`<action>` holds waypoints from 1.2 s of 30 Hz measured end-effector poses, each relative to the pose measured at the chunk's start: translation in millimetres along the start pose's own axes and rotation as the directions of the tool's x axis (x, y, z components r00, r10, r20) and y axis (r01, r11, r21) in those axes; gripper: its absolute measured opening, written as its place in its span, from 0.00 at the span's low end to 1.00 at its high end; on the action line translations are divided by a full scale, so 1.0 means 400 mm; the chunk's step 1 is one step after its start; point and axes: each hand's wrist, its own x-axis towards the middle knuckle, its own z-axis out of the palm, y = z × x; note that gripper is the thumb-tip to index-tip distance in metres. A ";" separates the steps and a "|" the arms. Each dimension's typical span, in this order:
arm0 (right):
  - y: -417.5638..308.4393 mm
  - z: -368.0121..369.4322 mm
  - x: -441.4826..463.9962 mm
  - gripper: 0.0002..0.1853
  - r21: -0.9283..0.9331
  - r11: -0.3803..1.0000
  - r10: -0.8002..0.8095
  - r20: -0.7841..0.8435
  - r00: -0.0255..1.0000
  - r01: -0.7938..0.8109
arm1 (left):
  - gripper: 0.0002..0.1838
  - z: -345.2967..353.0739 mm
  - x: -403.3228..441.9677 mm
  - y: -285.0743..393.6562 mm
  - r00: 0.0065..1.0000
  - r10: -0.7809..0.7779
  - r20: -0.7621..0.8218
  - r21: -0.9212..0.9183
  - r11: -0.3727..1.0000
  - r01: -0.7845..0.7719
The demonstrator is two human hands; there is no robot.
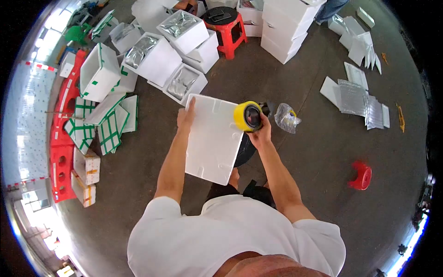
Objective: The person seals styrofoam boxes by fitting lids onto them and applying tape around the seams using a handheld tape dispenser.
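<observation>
A white foam panel or box (212, 143) is in front of my body, its broad face toward the camera. My left hand (186, 115) is closed on its upper left edge. At its upper right, my right hand (262, 131) grips a tape dispenser (248, 116) with a large yellow roll, close against the panel's edge. Just right of that hand, a clear plastic-wrapped bundle (287, 118) with something yellow in it lies on the floor. Part of a dark round object (244, 151) shows behind the panel.
White foam boxes (152, 57) with silvery liners stand ahead, beside a red stool (228, 34). Green-taped boxes and lids (110, 129) lie by a red barrier (62, 138) at left. Foam sheets (355, 99) and another red stool (361, 175) are at right. Another person's leg (330, 10) shows.
</observation>
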 end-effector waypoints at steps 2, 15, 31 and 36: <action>-0.013 0.034 -0.085 0.20 0.000 1.000 -0.022 -0.029 0.999 0.022 | 0.59 -0.034 -0.115 -0.002 0.994 -0.015 -0.107 -0.102 0.995 0.004; -0.015 -0.037 -0.381 0.22 -0.271 0.932 0.201 -0.157 0.967 -0.238 | 0.30 0.048 -0.205 -0.270 0.881 0.222 -0.419 -0.608 0.652 -0.453; -0.518 -0.310 -0.212 0.15 -0.263 0.947 0.201 0.041 0.979 -0.183 | 0.44 0.036 -0.026 0.191 0.916 0.400 -0.034 0.518 0.791 -0.326; -0.642 -0.405 -0.097 0.26 -0.342 0.923 0.146 -0.110 0.983 -0.175 | 0.44 0.324 -0.265 0.406 0.840 0.537 -0.080 0.893 0.412 -0.179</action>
